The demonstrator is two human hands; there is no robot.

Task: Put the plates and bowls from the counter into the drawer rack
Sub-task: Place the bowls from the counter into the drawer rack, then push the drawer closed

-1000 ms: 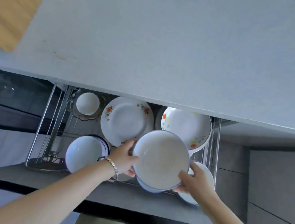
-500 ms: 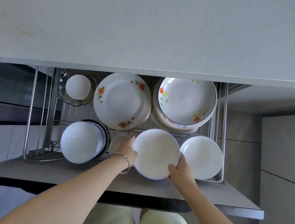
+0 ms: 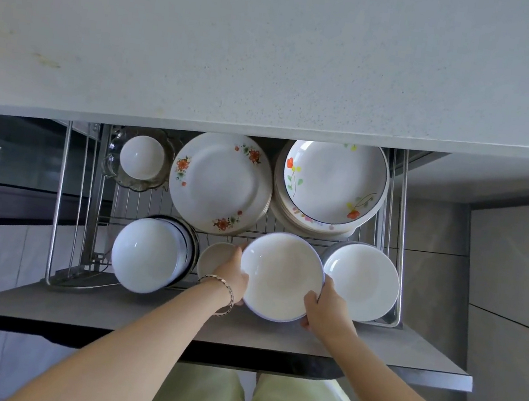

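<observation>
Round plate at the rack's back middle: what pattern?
Orange-red flower sprigs on white round ceramic plate, head view.

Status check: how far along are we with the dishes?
Done: the rack already holds floral plates, tulip plates, a left white stack and a right white stack. In hand: the left hand and right hand hold a white bowl above the rack's front middle, not yet set down. Left: seat that bowl. No other dishes show on the counter in view, so it is likely the last.

Both hands, left hand (image 3: 232, 279), right hand (image 3: 326, 311), gripping white bowl (image 3: 280, 275), over drawer rack (image 3: 400, 237)
</observation>
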